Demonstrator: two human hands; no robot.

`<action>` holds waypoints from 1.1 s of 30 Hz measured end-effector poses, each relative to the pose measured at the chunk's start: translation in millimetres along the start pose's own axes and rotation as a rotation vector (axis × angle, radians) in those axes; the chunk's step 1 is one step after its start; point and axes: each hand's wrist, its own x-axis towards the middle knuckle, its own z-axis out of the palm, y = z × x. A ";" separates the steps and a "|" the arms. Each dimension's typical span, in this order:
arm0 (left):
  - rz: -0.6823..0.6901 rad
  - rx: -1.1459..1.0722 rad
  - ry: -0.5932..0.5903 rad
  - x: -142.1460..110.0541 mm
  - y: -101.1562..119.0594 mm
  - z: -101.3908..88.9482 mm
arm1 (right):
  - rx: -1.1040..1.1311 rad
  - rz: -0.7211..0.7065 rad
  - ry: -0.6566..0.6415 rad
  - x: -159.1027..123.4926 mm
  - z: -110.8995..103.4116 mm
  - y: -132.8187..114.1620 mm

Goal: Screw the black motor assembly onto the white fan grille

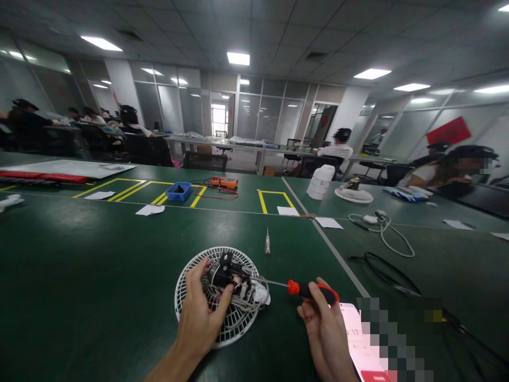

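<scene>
A white round fan grille (pixel 183 313) lies on the green table, with a dark fan motor (pixel 218 275) and a coiled pale cord (pixel 248 305) on top of it. My left hand (pixel 202 307) grips the motor, thumb on the near side and fingers on the far left. In my right hand (pixel 324 323) is a screwdriver (pixel 308 290) with a red and black handle. Its shaft points left, and its tip reaches the motor's right side; exact contact cannot be made out. A clear-handled small screwdriver (pixel 268 244) lies beyond the grille.
A lit phone (pixel 353 329) lies beside my right hand. Farther off are a blue bin (pixel 178 192), an orange multimeter (pixel 225 183), white stacked parts (pixel 320 182) and another grille with a motor (pixel 353 194). Cables (pixel 392 239) lie on the right. People sit at surrounding tables.
</scene>
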 end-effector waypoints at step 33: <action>-0.154 -0.125 -0.048 4.9 -0.2 -3.3 | 0.053 0.022 -0.004 -4.4 -1.4 2.8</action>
